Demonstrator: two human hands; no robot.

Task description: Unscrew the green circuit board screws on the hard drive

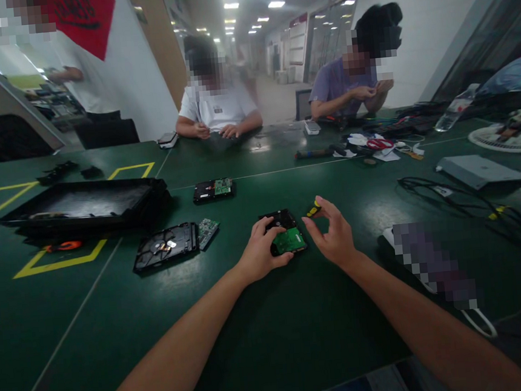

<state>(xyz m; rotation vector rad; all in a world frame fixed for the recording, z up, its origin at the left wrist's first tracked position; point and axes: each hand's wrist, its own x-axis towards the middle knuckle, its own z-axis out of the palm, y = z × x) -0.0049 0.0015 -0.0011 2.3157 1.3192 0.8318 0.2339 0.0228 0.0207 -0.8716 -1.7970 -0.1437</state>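
Note:
In front of me a hard drive [290,240] lies flat on the green table, its green circuit board facing up. My left hand [263,250] spans it, fingers on the far part and thumb at the near edge, covering its left side. Just right of the drive, my right hand [333,232] pinches a short yellow-and-black screwdriver [314,209] between thumb and fingertips, raised above the table. Its tip cannot be made out. To the left lie an opened black drive casing [167,247] and a loose circuit board [208,232]. Farther back rests another hard drive [214,190].
A large black tray-like casing [83,205] sits at left, with an orange-handled tool [66,245] by it. At right are a grey box [481,171], black cables [453,203] and a blurred-out long object [430,260]. Two people sit across the table; another stands at far left.

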